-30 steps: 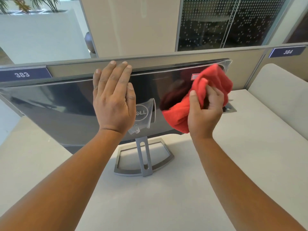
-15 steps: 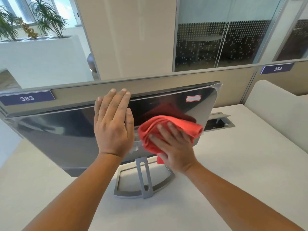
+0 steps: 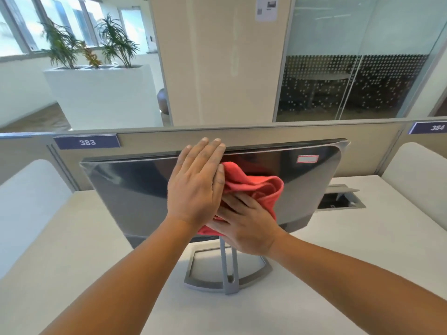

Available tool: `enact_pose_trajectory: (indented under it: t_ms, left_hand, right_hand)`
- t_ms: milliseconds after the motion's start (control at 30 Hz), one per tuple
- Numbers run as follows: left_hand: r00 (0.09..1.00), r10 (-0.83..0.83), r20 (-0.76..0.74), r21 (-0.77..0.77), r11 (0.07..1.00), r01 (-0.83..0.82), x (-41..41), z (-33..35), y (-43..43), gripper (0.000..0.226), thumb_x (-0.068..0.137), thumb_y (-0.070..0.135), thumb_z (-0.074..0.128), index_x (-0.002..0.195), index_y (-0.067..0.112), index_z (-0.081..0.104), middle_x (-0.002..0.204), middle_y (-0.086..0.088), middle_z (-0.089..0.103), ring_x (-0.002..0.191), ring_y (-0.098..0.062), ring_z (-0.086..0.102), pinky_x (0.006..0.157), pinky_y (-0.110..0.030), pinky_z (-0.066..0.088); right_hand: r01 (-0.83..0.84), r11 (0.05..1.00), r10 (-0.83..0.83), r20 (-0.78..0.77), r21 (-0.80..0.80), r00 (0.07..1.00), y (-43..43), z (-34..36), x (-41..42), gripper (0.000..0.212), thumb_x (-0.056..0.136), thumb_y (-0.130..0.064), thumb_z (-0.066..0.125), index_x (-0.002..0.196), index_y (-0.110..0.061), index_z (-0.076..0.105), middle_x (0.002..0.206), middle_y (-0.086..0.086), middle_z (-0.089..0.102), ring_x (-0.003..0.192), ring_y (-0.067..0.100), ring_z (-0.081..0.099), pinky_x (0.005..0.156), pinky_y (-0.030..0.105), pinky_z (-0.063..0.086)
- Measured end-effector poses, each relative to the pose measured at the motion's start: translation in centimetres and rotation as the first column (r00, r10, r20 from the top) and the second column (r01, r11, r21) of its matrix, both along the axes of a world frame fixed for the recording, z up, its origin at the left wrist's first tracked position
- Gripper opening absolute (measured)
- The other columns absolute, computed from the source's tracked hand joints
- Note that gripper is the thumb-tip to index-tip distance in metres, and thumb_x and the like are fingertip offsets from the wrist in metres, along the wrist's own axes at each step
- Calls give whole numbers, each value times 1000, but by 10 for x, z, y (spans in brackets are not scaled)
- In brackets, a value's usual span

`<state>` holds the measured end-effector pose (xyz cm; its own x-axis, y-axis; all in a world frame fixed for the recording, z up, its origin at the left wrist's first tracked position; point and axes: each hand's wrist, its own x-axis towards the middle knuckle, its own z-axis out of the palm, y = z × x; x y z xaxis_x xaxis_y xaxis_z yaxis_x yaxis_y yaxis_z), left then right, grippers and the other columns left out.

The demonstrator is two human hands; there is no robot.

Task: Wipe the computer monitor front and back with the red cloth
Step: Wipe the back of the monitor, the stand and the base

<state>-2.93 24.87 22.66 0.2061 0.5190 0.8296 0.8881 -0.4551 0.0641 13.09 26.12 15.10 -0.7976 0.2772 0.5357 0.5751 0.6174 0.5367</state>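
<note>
The computer monitor (image 3: pixel 130 189) stands on the desk with its glossy dark back toward me, on a grey metal stand (image 3: pixel 228 274). My left hand (image 3: pixel 196 187) lies flat on the upper middle of the back, fingers together, fingertips at the top edge. The red cloth (image 3: pixel 261 187) is bunched against the back just right of that hand. My right hand (image 3: pixel 244 226) presses on the lower part of the cloth, its fingers partly tucked under my left hand. A small red-bordered label (image 3: pixel 307 159) sits near the monitor's top right corner.
The white desk (image 3: pixel 362 262) runs to a grey partition (image 3: pixel 150 136) with number plates 383 and 384 close behind the monitor. An open cable hatch (image 3: pixel 341 201) lies in the desk at the right. Pale rounded side panels (image 3: pixel 416 175) flank the desk.
My right hand has slid the red cloth from the monitor's upper right to its middle, up against my left hand. The left hand has stayed put. The view has tilted upward.
</note>
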Motion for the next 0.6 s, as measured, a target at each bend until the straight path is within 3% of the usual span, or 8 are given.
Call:
enact_pose_trajectory:
  t_ms: [100, 167, 233, 367, 500, 600]
  left_hand:
    - [989, -27, -143, 46, 998, 34, -36, -8, -14, 45, 104, 27, 37, 143, 8, 48, 152, -7, 43, 145, -23, 34, 121, -43, 24]
    - [992, 56, -115, 65, 997, -49, -67, -15, -23, 47, 104, 28, 35, 147, 9, 41, 155, -7, 35, 147, -23, 29, 122, -44, 21]
    - [982, 187, -18, 27, 982, -186, -97, -19, -31, 49, 106, 31, 27, 149, 9, 35, 157, -6, 30, 149, -23, 24, 123, -41, 15]
    - [978, 204, 33, -30, 979, -203, -136, -17, -35, 49, 106, 31, 27, 148, 9, 39, 156, -8, 37, 149, -20, 24, 123, -33, 14]
    - [990, 135, 43, 11, 991, -136, -142, -11, -33, 46, 105, 27, 30, 141, 7, 51, 146, -9, 51, 142, -21, 39, 121, -39, 24]
    - [994, 76, 75, 12, 997, -78, -146, -6, -33, 44, 104, 24, 32, 136, 7, 57, 141, -7, 56, 137, -21, 45, 119, -43, 29]
  right_hand:
    - [-36, 999, 36, 63, -3, 997, -4, 4, 15, 52, 99, -31, 57, 149, -24, 44, 159, 6, 33, 149, 31, 27, 116, 53, 31]
    - [37, 999, -37, 22, -14, 999, -4, 16, 30, 52, 97, -38, 58, 147, -27, 47, 160, 4, 31, 145, 30, 34, 114, 55, 32]
    - [97, 995, -97, -7, -10, 995, -1, 32, 35, 52, 99, -43, 52, 148, -29, 45, 161, 3, 31, 147, 30, 30, 116, 56, 25]
    - [120, 993, -120, 5, 21, 993, -1, 49, 1, 56, 99, -43, 52, 151, -27, 40, 161, 4, 29, 150, 30, 23, 119, 50, 22]
    - [50, 997, -52, -36, -59, 998, -8, 48, -64, 50, 99, -32, 51, 148, -25, 44, 161, 3, 29, 145, 27, 36, 104, 52, 44]
    - [14, 998, -7, 95, -67, 995, -12, 37, -114, 49, 102, -27, 44, 151, -24, 37, 163, 5, 26, 147, 30, 30, 115, 53, 33]
